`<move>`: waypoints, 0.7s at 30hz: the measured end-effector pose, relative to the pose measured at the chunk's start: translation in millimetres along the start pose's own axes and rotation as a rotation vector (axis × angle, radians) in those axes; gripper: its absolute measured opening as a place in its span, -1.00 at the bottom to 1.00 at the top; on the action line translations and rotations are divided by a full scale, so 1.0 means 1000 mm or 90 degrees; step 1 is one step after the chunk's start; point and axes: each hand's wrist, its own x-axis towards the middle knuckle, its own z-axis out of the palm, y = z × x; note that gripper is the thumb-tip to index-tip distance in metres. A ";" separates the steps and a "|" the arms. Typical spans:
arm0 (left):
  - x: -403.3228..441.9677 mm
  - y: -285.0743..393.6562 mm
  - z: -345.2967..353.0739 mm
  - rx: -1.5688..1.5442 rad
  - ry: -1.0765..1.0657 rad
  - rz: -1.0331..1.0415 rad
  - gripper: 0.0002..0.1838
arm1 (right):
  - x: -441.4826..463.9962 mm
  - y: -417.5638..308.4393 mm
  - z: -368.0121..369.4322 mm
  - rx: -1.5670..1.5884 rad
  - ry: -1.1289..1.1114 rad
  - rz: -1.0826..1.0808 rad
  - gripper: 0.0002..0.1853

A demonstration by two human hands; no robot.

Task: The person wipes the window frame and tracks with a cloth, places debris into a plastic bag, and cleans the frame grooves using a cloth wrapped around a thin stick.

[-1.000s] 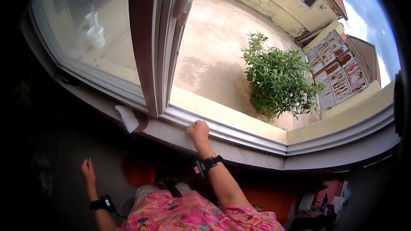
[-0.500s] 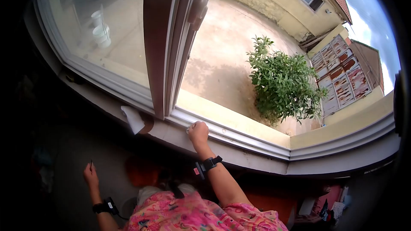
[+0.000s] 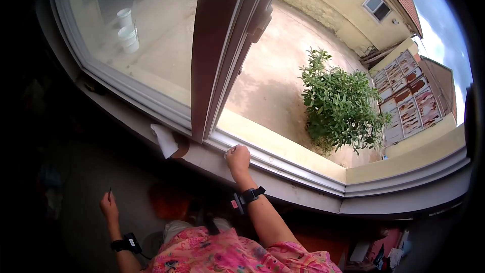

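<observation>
My right hand (image 3: 238, 158) is closed at the white window track (image 3: 293, 172), near the foot of the upright frame; a bit of something whitish shows at its fingertips, too small to name. Low on the left, away from the sill, my left hand (image 3: 108, 206) is closed around a thin dark stick-like object (image 3: 110, 191). Each wrist wears a black strap with a small device. A white paper or cloth (image 3: 164, 141) lies on the sill (image 3: 202, 158), left of my right hand, beside a brown round-edged thing (image 3: 181, 149).
A window sash with a handle (image 3: 260, 17) stands upright left of the opening. Outside are a green bush (image 3: 341, 103), a rusty gate (image 3: 409, 96) and white buckets (image 3: 129, 38) behind the glass. Pink and white items (image 3: 386, 247) sit low at the right.
The view has shifted, so the window frame, bush and white paper or cloth appear further right. My right hand stays at the track, and my left hand still holds the thin object.
</observation>
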 end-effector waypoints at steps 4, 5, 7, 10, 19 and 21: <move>0.001 0.014 0.006 -0.017 0.043 0.017 -0.79 | 0.006 -0.039 0.026 0.015 -0.011 -0.057 -0.80; 0.004 0.017 0.008 -0.015 0.034 0.037 -0.79 | 0.006 -0.035 0.024 0.014 -0.010 -0.057 -0.80; 0.007 0.023 0.009 -0.015 0.027 0.058 -0.79 | 0.005 -0.020 0.009 -0.004 -0.023 -0.082 -0.81; 0.007 0.024 0.006 -0.009 0.017 0.044 -0.79 | 0.000 0.014 -0.023 -0.041 -0.027 0.014 -0.85; -0.010 -0.005 -0.002 0.005 0.036 -0.017 -0.80 | 0.005 -0.056 0.028 0.039 -0.032 -0.081 -0.86; -0.005 -0.003 0.001 -0.017 0.024 -0.026 -0.80 | 0.007 -0.061 0.027 0.056 -0.045 -0.090 -0.86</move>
